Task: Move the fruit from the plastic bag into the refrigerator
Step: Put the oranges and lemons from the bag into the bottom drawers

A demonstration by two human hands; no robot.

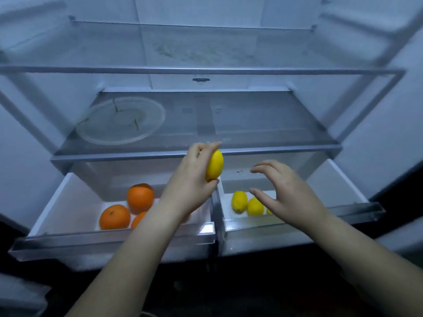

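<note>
Head view. The left hand (191, 181) grips a bright yellow oval lemon (214, 165). The thumb is under it and the fingers curl over its top. The fruit stands on end in the air, above the divide between two drawers and in front of the lower shelf's edge. Its skin looks smooth and evenly coloured, with a slight taper at each end.

The right hand (286, 197) holds nothing. Its fingers are spread and loosely curved, palm down, hovering over the right white plastic drawer (332, 177). In that drawer lie two more small yellow lemons (239, 201) close side by side, and a sliver of a third yellow fruit shows at the edge of the thumb.

The left white plastic drawer (68, 197) holds round oranges with a matte skin. One (140, 197) sits further back, another (114, 216) sits nearer the front with a small green stem mark, and a third is partly hidden by the left forearm.

Both drawers stand open and have clear plastic fronts. Above them a lower glass shelf with grey trim (263, 120) carries a clear round plate (120, 120) on its left half, with a few thin green scraps on it. A second, upper glass shelf (206, 70) spans the compartment higher up. The white-walled refrigerator (201, 10) is lit dimly and bluishly. Below the drawers the floor is dark, and the picture edges are blurred.
</note>
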